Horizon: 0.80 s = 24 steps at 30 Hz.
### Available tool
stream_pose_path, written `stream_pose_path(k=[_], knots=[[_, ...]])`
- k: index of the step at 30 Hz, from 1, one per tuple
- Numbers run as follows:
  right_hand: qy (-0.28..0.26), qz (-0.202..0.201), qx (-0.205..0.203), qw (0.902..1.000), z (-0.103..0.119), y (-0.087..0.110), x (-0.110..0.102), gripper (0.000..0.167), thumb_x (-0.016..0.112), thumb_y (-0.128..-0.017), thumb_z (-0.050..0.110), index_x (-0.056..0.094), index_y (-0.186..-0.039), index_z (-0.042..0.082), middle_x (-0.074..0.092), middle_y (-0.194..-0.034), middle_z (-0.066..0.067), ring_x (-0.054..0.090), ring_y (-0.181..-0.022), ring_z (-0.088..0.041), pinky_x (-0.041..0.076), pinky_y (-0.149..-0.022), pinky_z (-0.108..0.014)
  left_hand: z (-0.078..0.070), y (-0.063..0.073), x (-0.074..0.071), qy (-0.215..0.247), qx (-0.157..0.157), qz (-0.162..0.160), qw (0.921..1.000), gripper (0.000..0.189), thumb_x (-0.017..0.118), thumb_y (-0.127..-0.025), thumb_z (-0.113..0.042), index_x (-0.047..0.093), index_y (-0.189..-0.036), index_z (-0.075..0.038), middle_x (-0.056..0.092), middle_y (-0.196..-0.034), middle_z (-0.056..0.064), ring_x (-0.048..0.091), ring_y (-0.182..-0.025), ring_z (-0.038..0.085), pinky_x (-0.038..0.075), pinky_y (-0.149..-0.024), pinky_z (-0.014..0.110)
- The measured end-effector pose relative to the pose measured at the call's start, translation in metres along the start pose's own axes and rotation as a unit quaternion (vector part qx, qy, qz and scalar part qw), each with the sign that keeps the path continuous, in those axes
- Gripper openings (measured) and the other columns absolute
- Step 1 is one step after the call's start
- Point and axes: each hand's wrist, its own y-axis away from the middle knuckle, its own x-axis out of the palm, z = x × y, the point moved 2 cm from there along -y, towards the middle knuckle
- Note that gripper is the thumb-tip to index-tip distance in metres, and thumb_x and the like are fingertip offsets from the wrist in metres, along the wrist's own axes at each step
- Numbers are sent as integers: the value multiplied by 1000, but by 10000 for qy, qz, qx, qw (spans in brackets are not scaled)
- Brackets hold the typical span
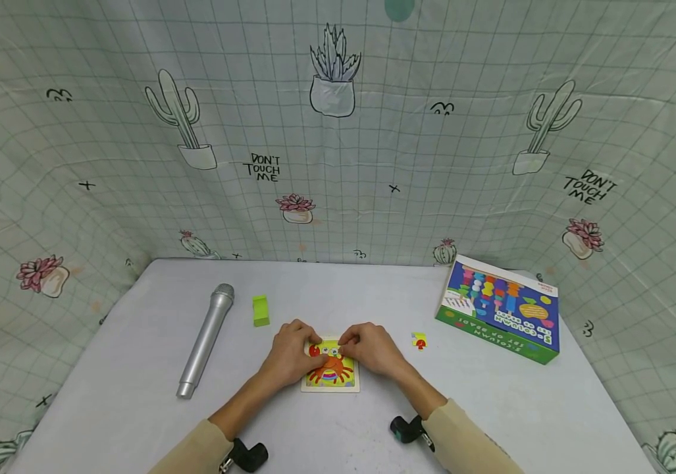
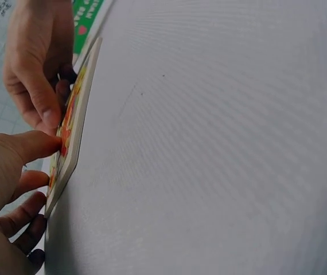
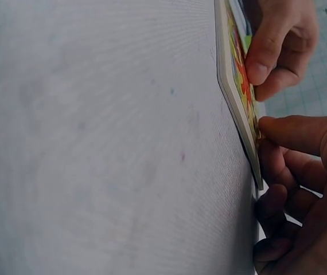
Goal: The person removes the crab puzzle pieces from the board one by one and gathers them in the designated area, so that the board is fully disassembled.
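Observation:
A small square crab jigsaw puzzle [image 1: 330, 380] in a pale wooden tray lies on the white table, its orange crab on yellow partly covered by both hands. My left hand [image 1: 290, 355] holds the puzzle's left side, thumb on the picture and the other fingers at the far left edge. At the upper right corner, my right hand [image 1: 376, 349] has thumb and forefinger bent together on the puzzle; whether a separate piece sits between them is hidden. The left wrist view shows the tray's edge [image 2: 78, 132] side-on. A loose yellow-and-red puzzle piece [image 1: 419, 340] lies right of the right hand.
A silver microphone [image 1: 206, 342] lies at the left of the table, with a bright green block [image 1: 260, 311] beside it. The blue-and-green bead-set box [image 1: 500, 309] is at the back right. Behind the table hangs a checked cloth [image 1: 373, 164] printed with cacti.

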Motion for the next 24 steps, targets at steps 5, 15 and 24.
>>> stream_pose_path(k=[5,15,24], knots=[[17,-21,11,10000,-1,-1,1,6,77,-87,18,75,-89,13,63,-72,7,56,-68,-10,45,-63,-27,-1,0,-1,-50,-102,87,9999,29,86,-77,-30,74,-93,-10,60,-101,4,52,-100,25,45,-87,43],[-19,-4,92,10000,-1,-4,3,6,77,-86,17,73,-87,13,63,-71,6,56,-66,-10,44,-62,-27,-4,0,-4,-171,-298,105,9994,29,87,-75,-33,72,-87,-11,58,-98,3,50,-98,25,46,-82,38],[-53,60,110,9999,-1,-4,2,6,76,-87,16,72,-87,12,63,-71,6,56,-66,-10,44,-62,-27,-5,0,-5,-188,-255,67,9995,28,88,-75,-33,71,-84,-13,57,-95,3,49,-96,26,43,-79,37]])
